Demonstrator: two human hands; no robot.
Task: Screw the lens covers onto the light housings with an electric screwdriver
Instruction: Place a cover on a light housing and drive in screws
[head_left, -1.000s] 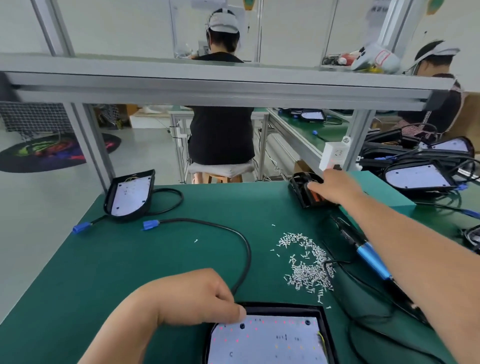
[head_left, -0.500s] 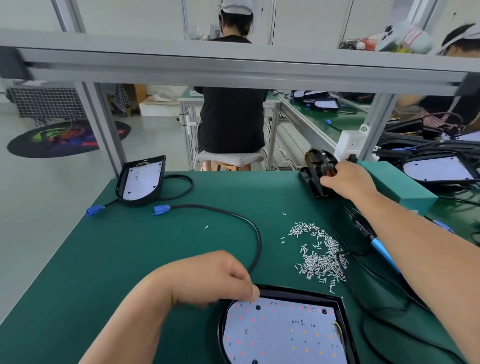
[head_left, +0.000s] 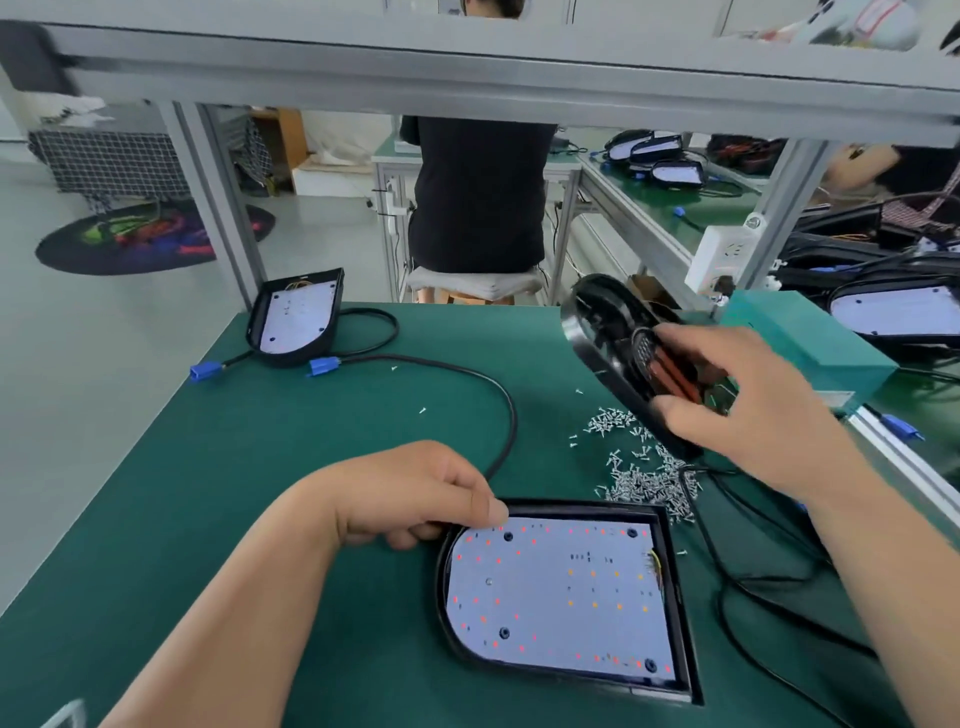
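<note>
A worker's right hand (head_left: 743, 405) gripped a black lens cover (head_left: 608, 332) between thumb and curled fingers, holding it tilted in the air with its rounded end pointing up and away from the palm. Directly below that hand, a heap of small silver screws (head_left: 644, 467) lay scattered on the green table (head_left: 208, 519). The left hand (head_left: 415, 493), fingers curled, held the corner of an open light housing (head_left: 675, 597), which lay flat on the table and stretched away to the right of its fingertips, the white LED board (head_left: 561, 587) facing up. A black cable (head_left: 498, 395) curved away from just beyond the left knuckles toward a blue connector (head_left: 321, 367) and a second housing (head_left: 298, 317), both well ahead of that hand. A green box (head_left: 800, 338) sat just beyond the right hand
</note>
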